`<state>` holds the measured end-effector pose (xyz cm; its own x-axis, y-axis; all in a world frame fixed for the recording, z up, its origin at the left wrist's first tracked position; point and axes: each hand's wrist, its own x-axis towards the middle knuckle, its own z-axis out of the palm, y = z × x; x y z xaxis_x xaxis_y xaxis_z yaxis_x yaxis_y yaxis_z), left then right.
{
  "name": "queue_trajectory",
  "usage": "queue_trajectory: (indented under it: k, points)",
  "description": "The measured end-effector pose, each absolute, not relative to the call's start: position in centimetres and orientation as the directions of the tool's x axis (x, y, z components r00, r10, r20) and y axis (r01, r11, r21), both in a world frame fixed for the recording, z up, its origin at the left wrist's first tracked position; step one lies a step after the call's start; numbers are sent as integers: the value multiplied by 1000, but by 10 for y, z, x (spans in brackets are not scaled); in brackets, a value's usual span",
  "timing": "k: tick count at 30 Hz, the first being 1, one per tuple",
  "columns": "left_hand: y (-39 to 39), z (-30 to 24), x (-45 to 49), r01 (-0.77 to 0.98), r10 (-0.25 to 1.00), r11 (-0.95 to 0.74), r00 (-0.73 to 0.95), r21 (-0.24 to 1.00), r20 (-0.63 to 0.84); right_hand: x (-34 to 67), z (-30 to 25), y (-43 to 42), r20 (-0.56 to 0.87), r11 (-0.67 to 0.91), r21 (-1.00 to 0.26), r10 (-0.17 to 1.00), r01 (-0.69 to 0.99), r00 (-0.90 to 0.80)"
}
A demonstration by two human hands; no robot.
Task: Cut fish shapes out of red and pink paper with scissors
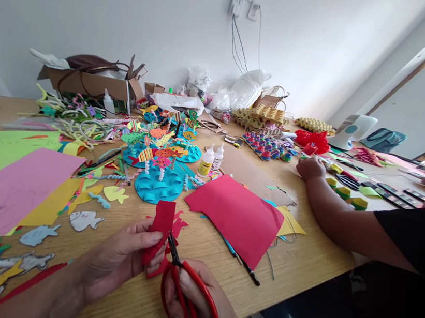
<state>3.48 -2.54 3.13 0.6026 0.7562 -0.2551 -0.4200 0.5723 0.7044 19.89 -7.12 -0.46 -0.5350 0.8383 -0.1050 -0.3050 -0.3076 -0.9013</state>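
My left hand (121, 259) pinches a folded piece of red paper (162, 223) just above the wooden table (300, 264) near its front edge. My right hand (196, 308) grips red-handled scissors (189, 294); the blades point up and left into the red paper. Right behind the paper lie a blue wavy disc (158, 185) and a larger red sheet (238, 217).
Pink, green and yellow sheets (10, 179) and paper fish cutouts (85, 219) lie at the left. Glue bottles (207, 162), paper sea models, a cardboard box (89, 83) and egg trays (259, 115) stand farther back. A person in black sits at the right, a hand (310, 168) on the table.
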Motion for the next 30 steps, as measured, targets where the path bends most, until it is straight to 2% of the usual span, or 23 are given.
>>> queue_trajectory:
  k: [9,14,24,30]
  points:
    - [-24,33,35,-429,766,570,587,701,-262,198,-5,-68,-123,-301,-914,843,-270,-523]
    - [-23,29,35,-440,776,556,580,705,-250,199,-5,-68,-112,-309,-900,846,-308,-521]
    - [-25,33,36,-459,840,506,453,730,-298,195,-8,-67,-114,-319,-898,833,-302,-541]
    - [-25,31,35,-402,875,441,392,803,-284,193,-7,-65,-152,-282,-940,850,-192,-504]
